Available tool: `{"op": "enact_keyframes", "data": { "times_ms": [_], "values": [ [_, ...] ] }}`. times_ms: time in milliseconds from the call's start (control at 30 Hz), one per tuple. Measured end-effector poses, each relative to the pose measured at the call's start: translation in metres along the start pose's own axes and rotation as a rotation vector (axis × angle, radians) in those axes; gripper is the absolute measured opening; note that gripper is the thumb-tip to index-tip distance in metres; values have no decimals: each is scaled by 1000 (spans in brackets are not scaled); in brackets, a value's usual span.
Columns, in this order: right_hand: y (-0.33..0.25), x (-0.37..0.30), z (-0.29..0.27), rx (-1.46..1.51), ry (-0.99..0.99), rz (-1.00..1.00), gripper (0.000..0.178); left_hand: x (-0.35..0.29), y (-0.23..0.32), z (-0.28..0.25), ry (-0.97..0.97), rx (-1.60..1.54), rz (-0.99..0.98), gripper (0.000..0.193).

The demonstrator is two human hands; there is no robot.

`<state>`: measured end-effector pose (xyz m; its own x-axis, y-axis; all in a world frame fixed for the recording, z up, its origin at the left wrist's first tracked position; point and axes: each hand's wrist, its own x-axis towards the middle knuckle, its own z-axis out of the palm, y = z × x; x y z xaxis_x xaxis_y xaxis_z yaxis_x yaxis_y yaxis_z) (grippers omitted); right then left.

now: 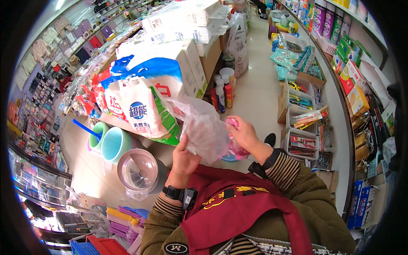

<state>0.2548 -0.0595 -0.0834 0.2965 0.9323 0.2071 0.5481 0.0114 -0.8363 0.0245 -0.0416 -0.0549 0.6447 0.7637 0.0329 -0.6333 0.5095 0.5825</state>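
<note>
A thin, see-through plastic bag [205,132] hangs crumpled in front of me at waist height. My left hand [185,160] is closed on its near left edge, with the thumb pointing up along the film. On the bag's right side, my right hand [246,135] grips a bunched pink-and-white item [234,146]. It looks soft, like cloth, but its exact kind I cannot make out. Part of it shows above the fingers and part below, right against the bag. Whether any of it lies inside the bag is unclear.
Large detergent bags [140,108] stand on a low shelf just ahead. Stacked basins and buckets [117,144] and a clear-topped bin [137,170] sit on the floor at left. Boxes of small goods [302,144] line the right shelf's foot. Spray cans [220,95] stand beyond the bag.
</note>
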Motion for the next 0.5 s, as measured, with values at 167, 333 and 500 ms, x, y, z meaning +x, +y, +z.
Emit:
{"op": "enact_keyframes", "data": {
  "times_ms": [167, 333, 500],
  "values": [
    [-36, -11, 10, 268, -173, -25, 49, 8, -28, 0, -19, 833, 12, 66],
    [-42, -19, 9, 396, -109, -11, 40, -1, -26, 8, -44, 713, -34, 69],
    [-51, -25, -1, 236, 124, -299, 43, -9, -21, -7, 208, 266, -112, 72]
  ]
}}
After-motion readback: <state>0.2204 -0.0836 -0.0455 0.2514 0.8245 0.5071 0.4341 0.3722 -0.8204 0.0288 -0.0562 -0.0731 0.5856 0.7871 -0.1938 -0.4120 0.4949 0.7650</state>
